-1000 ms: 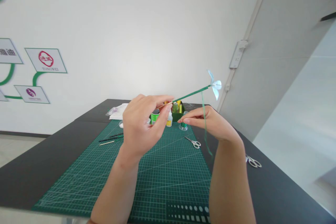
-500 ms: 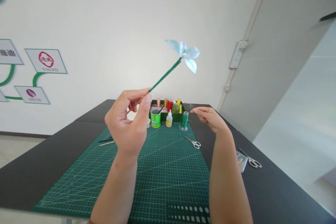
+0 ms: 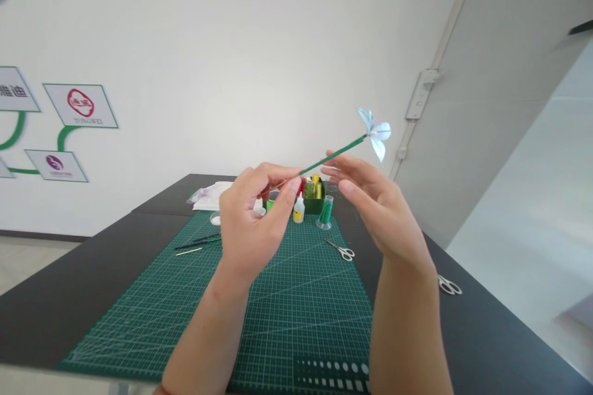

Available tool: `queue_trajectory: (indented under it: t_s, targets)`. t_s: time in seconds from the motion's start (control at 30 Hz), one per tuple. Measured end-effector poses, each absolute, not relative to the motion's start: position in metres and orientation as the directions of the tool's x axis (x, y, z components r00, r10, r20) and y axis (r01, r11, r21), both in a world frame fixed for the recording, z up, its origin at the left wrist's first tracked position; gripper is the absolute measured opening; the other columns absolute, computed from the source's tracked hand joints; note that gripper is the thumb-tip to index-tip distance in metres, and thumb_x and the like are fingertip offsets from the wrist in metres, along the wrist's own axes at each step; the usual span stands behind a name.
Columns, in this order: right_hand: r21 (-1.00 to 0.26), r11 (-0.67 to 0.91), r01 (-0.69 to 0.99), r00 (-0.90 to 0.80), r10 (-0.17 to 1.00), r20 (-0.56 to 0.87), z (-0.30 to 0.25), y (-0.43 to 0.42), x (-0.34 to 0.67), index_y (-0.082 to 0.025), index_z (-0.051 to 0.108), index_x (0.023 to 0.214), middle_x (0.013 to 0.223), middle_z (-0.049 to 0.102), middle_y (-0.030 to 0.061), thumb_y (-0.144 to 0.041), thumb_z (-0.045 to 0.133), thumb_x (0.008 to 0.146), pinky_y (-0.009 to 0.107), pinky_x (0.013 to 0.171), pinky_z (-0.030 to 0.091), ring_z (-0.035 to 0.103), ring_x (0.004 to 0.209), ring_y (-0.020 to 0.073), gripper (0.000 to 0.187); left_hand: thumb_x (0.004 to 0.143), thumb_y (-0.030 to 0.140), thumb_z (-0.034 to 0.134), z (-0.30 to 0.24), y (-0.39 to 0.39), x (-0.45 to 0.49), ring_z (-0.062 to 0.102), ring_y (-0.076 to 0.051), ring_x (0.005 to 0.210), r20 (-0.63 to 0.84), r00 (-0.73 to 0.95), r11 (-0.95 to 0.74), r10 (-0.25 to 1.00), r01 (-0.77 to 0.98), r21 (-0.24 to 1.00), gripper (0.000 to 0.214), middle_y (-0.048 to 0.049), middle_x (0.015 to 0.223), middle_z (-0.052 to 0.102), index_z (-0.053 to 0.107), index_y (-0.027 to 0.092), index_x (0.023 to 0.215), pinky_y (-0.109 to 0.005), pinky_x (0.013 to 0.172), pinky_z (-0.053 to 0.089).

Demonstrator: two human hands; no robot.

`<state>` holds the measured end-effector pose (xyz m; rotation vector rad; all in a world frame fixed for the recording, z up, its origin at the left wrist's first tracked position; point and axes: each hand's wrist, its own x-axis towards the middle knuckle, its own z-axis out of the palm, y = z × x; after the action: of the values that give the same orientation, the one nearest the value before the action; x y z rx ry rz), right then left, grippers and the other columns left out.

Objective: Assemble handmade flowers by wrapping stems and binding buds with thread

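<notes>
Between thumb and fingertips, my left hand [image 3: 259, 216] pinches the stem of a pale blue artificial flower [image 3: 380, 131]. The stem [image 3: 336, 153] is wrapped in green along its upper part, with a bare copper-coloured length passing through the hand. It slants up to the right, flower head at the far end. My right hand [image 3: 377, 203] is open just below the stem's upper part, thumb and fingers apart. Whether its fingertips touch the stem I cannot tell. Beyond the hands, a spool of green thread [image 3: 327, 210] stands upright on the cutting mat [image 3: 296, 302].
Behind my hands are a small glue bottle [image 3: 299, 210], a partly hidden green can [image 3: 270, 204] and a box of thread spools [image 3: 315, 205]. White-handled scissors [image 3: 343, 252] lie on the mat, another pair of scissors [image 3: 448, 285] at right. Dark tweezers-like tools [image 3: 194, 243] lie left.
My left hand has moved right, and the flower has gone right and down, its stem lying flatter. My right hand has come in beside the stem, its fingers spreading from a pinch.
</notes>
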<state>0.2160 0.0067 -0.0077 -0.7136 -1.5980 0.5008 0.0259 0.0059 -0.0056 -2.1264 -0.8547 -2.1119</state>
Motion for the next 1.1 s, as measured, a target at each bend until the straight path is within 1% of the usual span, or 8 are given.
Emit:
queue_trajectory:
  t_s: [0.1, 0.2, 0.33, 0.5, 0.7, 0.83, 0.97, 1.1]
  targets:
    - [-0.684, 0.729, 0.033, -0.174, 0.678, 0.714, -0.007, -0.011, 0.193, -0.034, 0.054, 0.144, 0.139, 0.062, 0.0072, -0.044, 0.06, 0.096, 0.04, 0.096, 0.057, 0.065, 0.116, 0.0226, 0.049, 0.093, 0.024, 0.064, -0.006, 0.003, 0.029, 0.059, -0.014, 0.066, 0.935, -0.039, -0.859, 0.353, 0.382, 0.341, 0.011, 0.0014, 0.075, 0.071, 0.074, 0.028, 0.092, -0.03, 0.061, 0.051]
    - [-0.715, 0.699, -0.016, -0.178, 0.702, 0.69, -0.007, -0.02, 0.179, -0.032, 0.05, 0.145, 0.124, 0.067, 0.0084, -0.045, 0.058, 0.097, 0.029, 0.072, 0.06, 0.069, 0.091, 0.0174, 0.05, 0.093, 0.023, 0.063, -0.007, 0.001, 0.031, 0.059, -0.014, 0.067, 0.937, -0.029, -0.869, 0.349, 0.365, 0.335, 0.012, 0.0013, 0.079, 0.073, 0.074, 0.028, 0.094, -0.031, 0.063, 0.051]
    - [-0.742, 0.67, -0.029, -0.087, 0.737, 0.67, -0.006, -0.023, 0.168, -0.027, 0.057, 0.134, 0.084, 0.066, -0.0011, -0.039, 0.058, 0.098, 0.019, 0.042, 0.038, 0.047, 0.049, 0.0065, 0.038, 0.094, 0.025, 0.064, -0.007, 0.0, 0.03, 0.059, -0.014, 0.067, 0.939, -0.053, -0.859, 0.341, 0.387, 0.333, 0.011, 0.0014, 0.078, 0.072, 0.074, 0.028, 0.095, -0.03, 0.062, 0.05]
    - [-0.692, 0.709, 0.134, 0.083, 0.688, 0.721, -0.006, -0.021, 0.162, -0.02, 0.071, 0.091, 0.052, 0.04, -0.0074, -0.033, 0.061, 0.095, 0.02, 0.043, 0.029, 0.033, 0.046, 0.0072, 0.017, 0.095, 0.026, 0.063, -0.007, 0.0, 0.029, 0.057, -0.014, 0.067, 0.942, -0.122, -0.833, 0.314, 0.441, 0.335, 0.01, 0.0016, 0.076, 0.07, 0.073, 0.027, 0.097, -0.03, 0.062, 0.048]
    - [-0.542, 0.733, 0.411, -0.01, 0.599, 0.801, -0.006, -0.029, 0.166, -0.02, 0.078, 0.082, 0.051, 0.048, -0.0048, -0.026, 0.066, 0.092, 0.022, 0.046, 0.033, 0.036, 0.047, 0.0074, 0.017, 0.095, 0.027, 0.062, -0.006, 0.004, 0.025, 0.057, -0.014, 0.066, 0.933, -0.151, -0.787, 0.327, 0.504, 0.357, 0.01, 0.0019, 0.076, 0.068, 0.07, 0.026, 0.101, -0.03, 0.063, 0.047]
    - [-0.479, 0.766, 0.428, -0.068, 0.557, 0.828, -0.004, -0.047, 0.176, -0.022, 0.082, 0.083, 0.06, 0.066, -0.0013, -0.023, 0.069, 0.09, 0.022, 0.045, 0.038, 0.049, 0.049, 0.0085, 0.015, 0.093, 0.026, 0.062, -0.003, 0.005, 0.02, 0.057, -0.013, 0.067, 0.916, -0.151, -0.762, 0.372, 0.513, 0.394, 0.003, 0.0017, 0.079, 0.068, 0.065, 0.024, 0.094, -0.028, 0.062, 0.046]
    - [-0.435, 0.819, 0.373, -0.064, 0.49, 0.869, -0.003, -0.066, 0.189, -0.026, 0.083, 0.088, 0.067, 0.074, -0.0004, -0.017, 0.074, 0.086, 0.022, 0.041, 0.038, 0.052, 0.048, 0.0089, 0.013, 0.091, 0.022, 0.062, 0.001, 0.006, 0.014, 0.059, -0.014, 0.07, 0.87, 0.026, -0.734, 0.492, 0.549, 0.399, 0.004, 0.0024, 0.079, 0.069, 0.063, 0.023, 0.088, -0.028, 0.063, 0.044]
    - [-0.428, 0.835, 0.345, 0.035, 0.444, 0.895, -0.004, -0.073, 0.203, -0.031, 0.083, 0.092, 0.059, 0.069, -0.0021, -0.013, 0.076, 0.083, 0.024, 0.037, 0.033, 0.046, 0.042, 0.0086, 0.021, 0.09, 0.019, 0.06, 0.003, 0.004, 0.014, 0.059, -0.014, 0.072, 0.728, 0.355, -0.76, 0.587, 0.552, 0.344, 0.009, 0.0046, 0.078, 0.069, 0.06, 0.023, 0.083, -0.029, 0.067, 0.042]
